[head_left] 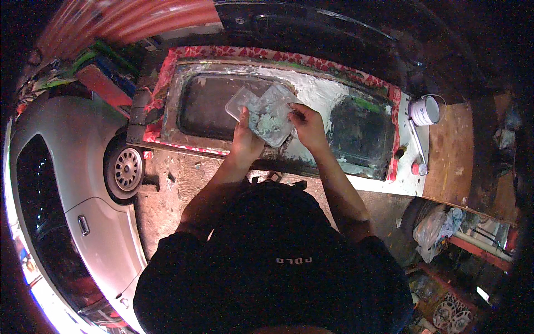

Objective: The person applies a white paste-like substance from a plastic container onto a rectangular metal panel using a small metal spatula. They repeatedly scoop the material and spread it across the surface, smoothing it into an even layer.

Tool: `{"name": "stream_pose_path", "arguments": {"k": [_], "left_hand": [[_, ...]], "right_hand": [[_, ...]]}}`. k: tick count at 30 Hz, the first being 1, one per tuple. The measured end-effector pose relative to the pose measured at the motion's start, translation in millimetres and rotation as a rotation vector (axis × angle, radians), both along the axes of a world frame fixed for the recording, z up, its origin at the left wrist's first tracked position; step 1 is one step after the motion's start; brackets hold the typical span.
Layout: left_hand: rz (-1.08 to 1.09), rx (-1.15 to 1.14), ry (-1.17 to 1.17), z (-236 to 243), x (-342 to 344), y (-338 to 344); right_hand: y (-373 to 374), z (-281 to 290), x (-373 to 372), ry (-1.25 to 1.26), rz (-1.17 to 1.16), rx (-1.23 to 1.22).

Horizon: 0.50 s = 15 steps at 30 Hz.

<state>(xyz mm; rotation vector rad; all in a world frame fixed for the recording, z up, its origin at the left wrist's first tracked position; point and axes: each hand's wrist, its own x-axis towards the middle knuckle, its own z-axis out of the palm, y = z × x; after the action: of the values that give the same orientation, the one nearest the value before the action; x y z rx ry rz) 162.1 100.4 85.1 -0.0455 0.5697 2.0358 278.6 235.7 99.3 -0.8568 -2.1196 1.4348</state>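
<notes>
My left hand (245, 139) holds a clear flat plastic board (260, 106) smeared with grey-white putty. My right hand (307, 123) is at the board's right edge, its fingers closed on a small scraper that is mostly hidden. Both hands are above a dark car body panel (219, 108) with a window-shaped opening, a red-masked rim and pale filler spread along its upper right part (322, 89).
A white open tin (425, 110) stands at the right end of the panel beside a small red cap (417, 167) and a wooden board (450, 150). A silver car (72, 183) with its wheel (127, 170) is on the left. Clutter and bags lie at the lower right.
</notes>
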Motion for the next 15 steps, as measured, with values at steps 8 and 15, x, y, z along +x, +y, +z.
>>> {"name": "stream_pose_path", "arguments": {"k": [8,15], "left_hand": [[-0.105,0.030,0.021,12.4,2.8,-1.2],[-0.389,-0.066,-0.187,24.4,-8.2,-0.4]], "right_hand": [[0.1,24.0,3.0,0.112,0.105,0.045],[32.9,47.8,2.7,-0.065,0.378,0.200]]}}
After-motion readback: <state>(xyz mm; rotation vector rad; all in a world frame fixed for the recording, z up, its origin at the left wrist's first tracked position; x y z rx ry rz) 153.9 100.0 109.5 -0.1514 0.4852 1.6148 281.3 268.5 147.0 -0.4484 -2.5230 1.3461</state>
